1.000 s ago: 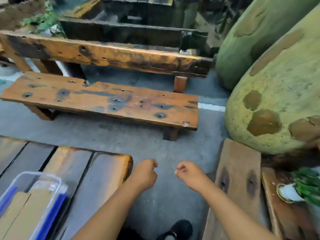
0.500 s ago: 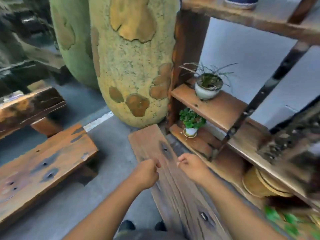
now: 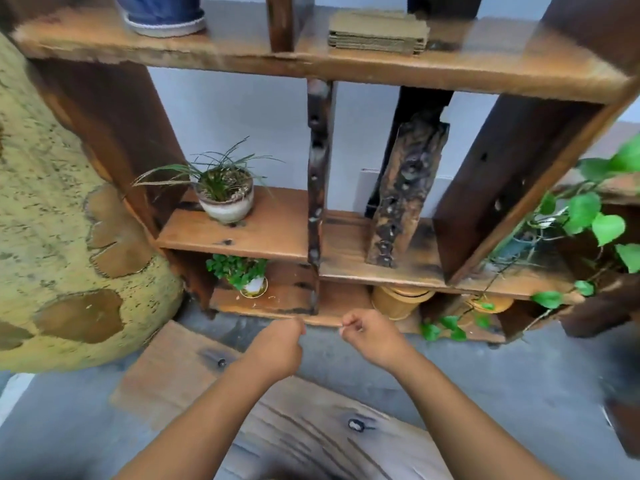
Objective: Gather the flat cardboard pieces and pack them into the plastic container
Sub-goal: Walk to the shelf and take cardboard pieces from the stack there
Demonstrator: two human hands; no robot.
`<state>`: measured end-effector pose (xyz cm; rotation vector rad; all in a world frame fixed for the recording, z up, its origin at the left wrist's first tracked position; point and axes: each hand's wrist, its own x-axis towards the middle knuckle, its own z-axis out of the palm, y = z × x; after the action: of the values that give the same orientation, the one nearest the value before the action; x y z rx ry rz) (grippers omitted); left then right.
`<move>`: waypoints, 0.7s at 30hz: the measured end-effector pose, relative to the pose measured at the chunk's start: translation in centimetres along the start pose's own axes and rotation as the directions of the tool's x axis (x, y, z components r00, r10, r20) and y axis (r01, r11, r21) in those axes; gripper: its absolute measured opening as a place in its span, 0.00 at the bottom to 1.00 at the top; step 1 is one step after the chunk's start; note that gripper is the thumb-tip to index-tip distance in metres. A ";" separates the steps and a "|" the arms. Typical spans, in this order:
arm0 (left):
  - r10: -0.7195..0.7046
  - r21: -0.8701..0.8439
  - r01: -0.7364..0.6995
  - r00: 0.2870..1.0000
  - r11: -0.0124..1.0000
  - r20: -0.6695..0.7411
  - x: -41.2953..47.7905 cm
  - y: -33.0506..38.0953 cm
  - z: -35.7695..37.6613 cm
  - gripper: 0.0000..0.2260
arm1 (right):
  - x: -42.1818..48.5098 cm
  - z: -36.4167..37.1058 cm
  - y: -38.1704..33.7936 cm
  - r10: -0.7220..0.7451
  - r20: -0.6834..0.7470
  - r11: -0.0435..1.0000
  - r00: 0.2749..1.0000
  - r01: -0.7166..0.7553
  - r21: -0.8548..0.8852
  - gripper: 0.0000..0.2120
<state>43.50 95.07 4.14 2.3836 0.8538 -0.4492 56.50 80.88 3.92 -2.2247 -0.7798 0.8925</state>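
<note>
— What's in front of you, biggest thing first?

— The wooden shelf unit (image 3: pixel 381 69), filling most of my view. Rough planks, open compartments, a pale wall behind. To its left stands a huge yellow-green pot (image 3: pixel 52 237), likely kept on the floor because it would fit no shelf. Below me a loose plank (image 3: pixel 277 420) lies flat on the grey floor

— And the cardboard?

— A stack of flat cardboard pieces (image 3: pixel 377 32) on the top shelf, right of the short upright post. Edges roughly squared, lying flat, so I judge it can be lifted as one bundle. It sits well above and apart from my hands

— The container?

— Not in view from here. Anything I take has to be carried to it

— Smaller items?

— A grassy plant in a pale pot (image 3: pixel 227 199) on the middle shelf, a leafy little plant (image 3: pixel 242 275) in the compartment below it, a trailing vine (image 3: pixel 588 216) at the right. None stand near the stack, so reaching up should disturb nothing

— Your hands?

— Left hand (image 3: pixel 277 348) curled into a loose fist, nothing in it. Right hand (image 3: pixel 372 337) likewise curled, fingers tucked; I see nothing held, though the blur hides the fingertips. Both hang low before the bottom shelf, close together, not touching

— Next?

— I'd guess both hands go up to the stack, opening to take it from either end
</note>
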 end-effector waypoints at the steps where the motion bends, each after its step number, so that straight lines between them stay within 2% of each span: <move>1: 0.021 0.011 -0.021 1.000 1.000 0.000 0.8 0.2 -0.8 0.16 | 0.4 -0.7 -0.5 0.008 -0.022 1.000 1.000 -0.008 0.029 0.05; 5: 0.176 0.028 -0.175 0.983 0.984 -0.054 4.7 1.0 -5.4 0.10 | 2.7 -3.7 -3.1 0.051 -0.127 0.996 0.991 -0.041 0.085 0.02; 8: 0.224 -0.021 -0.226 0.971 0.974 -0.084 7.4 2.0 -9.4 0.11 | 4.9 -5.8 -5.9 0.050 -0.192 0.998 0.980 -0.042 0.045 0.02; 12: 0.329 0.041 -0.328 0.924 0.944 -0.194 10.2 4.7 -15.4 0.11 | 7.0 -9.1 -10.0 0.007 -0.296 1.000 0.955 -0.013 -0.016 0.02; 21: 0.391 0.180 -0.348 0.841 0.920 -0.372 9.9 9.9 -24.4 0.11 | 7.0 -17.5 -15.9 -0.165 -0.409 0.981 0.898 0.107 -0.161 0.14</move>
<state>60.30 108.28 22.45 2.7068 0.5128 0.1665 69.17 90.41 22.78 -2.3287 -0.7906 0.2768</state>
